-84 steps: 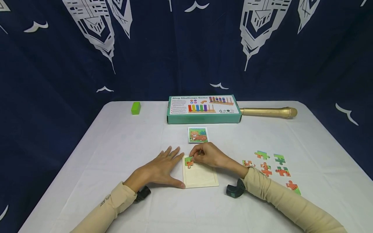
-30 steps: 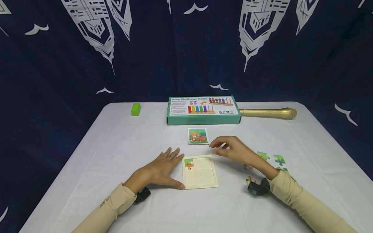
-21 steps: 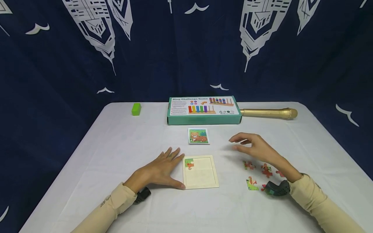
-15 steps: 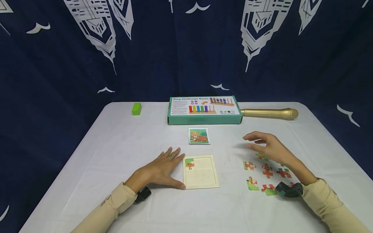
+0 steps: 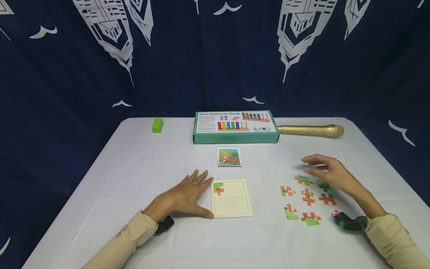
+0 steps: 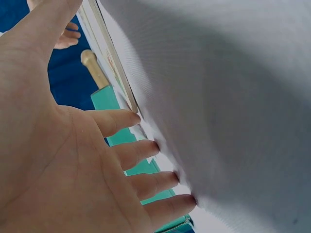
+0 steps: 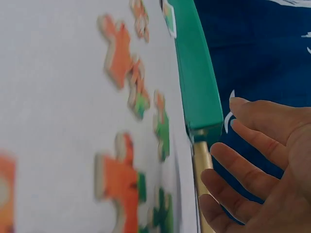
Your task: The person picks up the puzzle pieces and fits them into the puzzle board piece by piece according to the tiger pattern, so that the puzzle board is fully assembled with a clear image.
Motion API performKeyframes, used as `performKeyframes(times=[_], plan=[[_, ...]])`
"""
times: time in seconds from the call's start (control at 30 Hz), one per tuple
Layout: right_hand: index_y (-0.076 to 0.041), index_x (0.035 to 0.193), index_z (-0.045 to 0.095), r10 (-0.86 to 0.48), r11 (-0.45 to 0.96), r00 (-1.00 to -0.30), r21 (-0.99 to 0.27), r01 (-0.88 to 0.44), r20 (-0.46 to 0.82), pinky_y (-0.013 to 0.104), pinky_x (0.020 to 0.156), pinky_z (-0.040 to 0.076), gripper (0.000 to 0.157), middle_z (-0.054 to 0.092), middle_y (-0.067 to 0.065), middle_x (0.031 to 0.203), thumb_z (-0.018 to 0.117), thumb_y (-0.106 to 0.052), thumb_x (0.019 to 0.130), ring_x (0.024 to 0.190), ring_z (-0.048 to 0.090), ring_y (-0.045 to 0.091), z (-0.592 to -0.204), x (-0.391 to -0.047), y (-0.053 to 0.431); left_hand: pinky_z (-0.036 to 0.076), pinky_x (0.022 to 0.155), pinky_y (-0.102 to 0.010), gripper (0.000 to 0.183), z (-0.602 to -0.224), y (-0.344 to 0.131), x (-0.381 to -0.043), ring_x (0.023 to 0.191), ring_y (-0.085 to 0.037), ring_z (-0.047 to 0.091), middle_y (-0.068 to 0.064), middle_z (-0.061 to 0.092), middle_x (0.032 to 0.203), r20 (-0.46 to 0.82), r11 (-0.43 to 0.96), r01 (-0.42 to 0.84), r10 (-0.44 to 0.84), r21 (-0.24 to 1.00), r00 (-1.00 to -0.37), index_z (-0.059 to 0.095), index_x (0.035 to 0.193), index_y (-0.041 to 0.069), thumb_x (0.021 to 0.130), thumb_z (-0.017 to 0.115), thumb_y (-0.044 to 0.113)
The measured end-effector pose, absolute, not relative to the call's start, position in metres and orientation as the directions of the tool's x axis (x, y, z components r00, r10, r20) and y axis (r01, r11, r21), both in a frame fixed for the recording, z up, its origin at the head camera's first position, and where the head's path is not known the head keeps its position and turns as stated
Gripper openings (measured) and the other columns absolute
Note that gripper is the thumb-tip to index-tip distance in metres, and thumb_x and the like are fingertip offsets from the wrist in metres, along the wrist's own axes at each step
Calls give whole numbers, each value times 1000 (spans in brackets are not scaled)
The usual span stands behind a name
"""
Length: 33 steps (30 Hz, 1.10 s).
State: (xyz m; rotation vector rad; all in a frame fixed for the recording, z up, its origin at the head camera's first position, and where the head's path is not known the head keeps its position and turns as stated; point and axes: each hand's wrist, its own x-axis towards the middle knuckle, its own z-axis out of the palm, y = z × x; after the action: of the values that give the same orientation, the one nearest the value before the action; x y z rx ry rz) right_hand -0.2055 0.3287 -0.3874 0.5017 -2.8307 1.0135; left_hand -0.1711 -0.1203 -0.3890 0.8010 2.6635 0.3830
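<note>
My left hand (image 5: pixel 184 196) lies spread beside a pale square puzzle tray (image 5: pixel 233 205), its thumb and index fingertip at the tray's left edge. One green and orange puzzle piece (image 5: pixel 218 188) sits in the tray's upper left corner. My right hand (image 5: pixel 330 172) hovers over the far side of the loose jigsaw pieces (image 5: pixel 308 197), fingers loosely bent with nothing between them. In the right wrist view, several thick pieces (image 7: pixel 121 182) lie on the cloth beside the relaxed right hand (image 7: pixel 262 165). The right wrist's camera partly covers one piece (image 5: pixel 335 213).
A picture card with a tiger (image 5: pixel 229 157) lies just beyond the tray. Farther back are a green Ring Challenge Game box (image 5: pixel 236 138), a gold microphone-shaped stick (image 5: pixel 312 130) and a green block (image 5: pixel 157 126). A dark blue patterned curtain (image 5: pixel 201 67) hangs behind the white-covered table (image 5: pixel 151 160).
My right hand has let go of the corner piece in the tray and moved right, over the loose pieces. My left hand has stayed at the tray's left edge.
</note>
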Motion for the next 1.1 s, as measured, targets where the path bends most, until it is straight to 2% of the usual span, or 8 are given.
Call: performKeyframes(times=[0.2,0.4,0.67,1.1], plan=[[-8,118,65,-286,746,-947,-586,-316,147,15,76,44,34,64,12,117,71,-20,87,94,52,2,-395,-203,340,11,116,-56,112,-389,-121,-170,146,-37,3,-11,12,160,-232,805,484,572,342,-787,26,152,11,69,70,70],[-3,119,63,-334,752,-938,-573,-325,93,17,74,43,40,63,15,114,75,-18,83,90,51,7,-399,-203,342,11,116,-56,111,-390,-121,-170,146,-37,3,-11,12,160,-229,804,484,572,345,-787,26,152,11,69,71,69],[-7,116,64,-324,797,-945,-526,-298,45,21,75,41,48,58,8,106,80,-29,77,90,47,16,-401,-203,338,11,116,-57,111,-390,-121,-172,146,-38,3,-12,13,160,-229,803,483,573,349,-787,27,152,10,68,72,67],[-9,107,66,-370,793,-923,-481,-373,107,21,73,40,38,55,2,96,81,-26,77,84,44,8,-404,-203,339,11,116,-56,112,-389,-121,-170,146,-37,3,-11,12,160,-230,804,484,573,345,-787,25,153,11,69,71,69]])
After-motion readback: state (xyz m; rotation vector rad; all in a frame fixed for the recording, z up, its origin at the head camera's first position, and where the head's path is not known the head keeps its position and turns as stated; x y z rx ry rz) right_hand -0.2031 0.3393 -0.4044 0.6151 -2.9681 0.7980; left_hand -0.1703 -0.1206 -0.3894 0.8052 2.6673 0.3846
